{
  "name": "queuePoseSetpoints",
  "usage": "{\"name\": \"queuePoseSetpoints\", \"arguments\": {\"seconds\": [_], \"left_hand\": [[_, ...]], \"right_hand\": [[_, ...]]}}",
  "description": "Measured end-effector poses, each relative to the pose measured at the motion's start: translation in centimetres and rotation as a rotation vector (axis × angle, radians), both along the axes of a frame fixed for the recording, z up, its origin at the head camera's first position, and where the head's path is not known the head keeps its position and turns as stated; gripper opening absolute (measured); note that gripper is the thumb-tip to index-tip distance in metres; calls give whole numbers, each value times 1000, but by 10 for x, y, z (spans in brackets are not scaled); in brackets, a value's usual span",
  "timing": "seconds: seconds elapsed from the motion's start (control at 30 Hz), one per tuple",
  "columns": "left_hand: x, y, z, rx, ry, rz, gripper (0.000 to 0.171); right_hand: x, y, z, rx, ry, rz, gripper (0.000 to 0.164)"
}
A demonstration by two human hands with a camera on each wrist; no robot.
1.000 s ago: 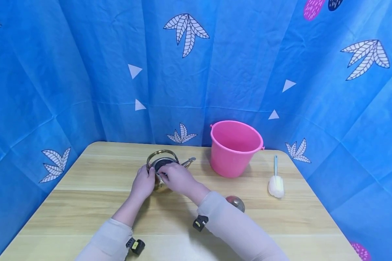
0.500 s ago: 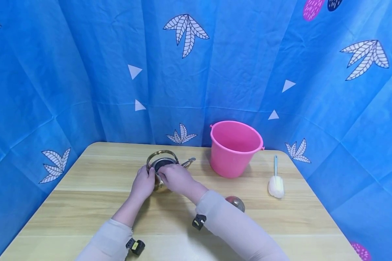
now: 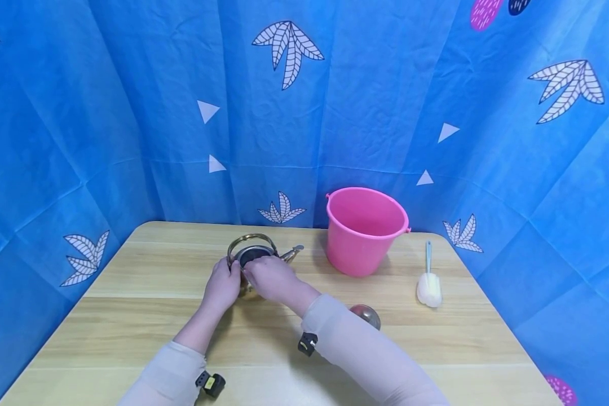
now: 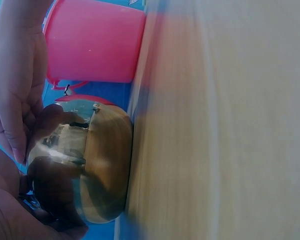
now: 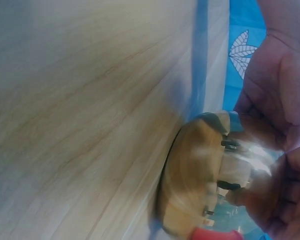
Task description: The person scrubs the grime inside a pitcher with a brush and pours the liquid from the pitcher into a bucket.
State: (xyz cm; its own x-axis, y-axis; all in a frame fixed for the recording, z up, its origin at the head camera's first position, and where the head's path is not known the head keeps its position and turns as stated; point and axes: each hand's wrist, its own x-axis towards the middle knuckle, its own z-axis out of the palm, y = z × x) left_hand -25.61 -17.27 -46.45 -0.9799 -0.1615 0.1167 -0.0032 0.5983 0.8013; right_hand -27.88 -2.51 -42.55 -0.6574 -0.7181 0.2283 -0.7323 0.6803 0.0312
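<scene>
A shiny brass-coloured kettle (image 4: 102,160) stands on the table, its arched handle (image 3: 251,235) raised and its spout (image 3: 291,253) pointing right. The kettle's top is uncovered, showing a dark inside. My left hand (image 3: 223,286) holds the kettle's left side near the foot of the handle, thumb by the rim. Bent over the opening from the front right, my right hand (image 3: 270,277) has its fingers dipped inside the rim; I cannot tell whether they hold anything. A domed metal lid (image 3: 366,317) lies on the table beside my right forearm, partly covered by the sleeve.
At the back stands a pink bucket (image 3: 357,251), right of the kettle. A white-headed sponge brush (image 3: 429,290) with a pale blue handle lies at the table's right side. Blue patterned curtain (image 3: 279,124) surrounds the wooden table (image 3: 132,316) at the back and sides.
My right hand has shifted slightly left and down at the kettle's opening, its forearm following. The left hand and kettle stay in place.
</scene>
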Motion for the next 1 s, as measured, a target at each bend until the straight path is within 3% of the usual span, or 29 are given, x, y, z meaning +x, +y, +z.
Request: {"name": "queuePoseSetpoints", "arguments": {"seconds": [1.0], "left_hand": [[0, 0, 1, -8, -19, -4, 53]], "right_hand": [[-1, -3, 1, 17, -35, -23, 23]]}}
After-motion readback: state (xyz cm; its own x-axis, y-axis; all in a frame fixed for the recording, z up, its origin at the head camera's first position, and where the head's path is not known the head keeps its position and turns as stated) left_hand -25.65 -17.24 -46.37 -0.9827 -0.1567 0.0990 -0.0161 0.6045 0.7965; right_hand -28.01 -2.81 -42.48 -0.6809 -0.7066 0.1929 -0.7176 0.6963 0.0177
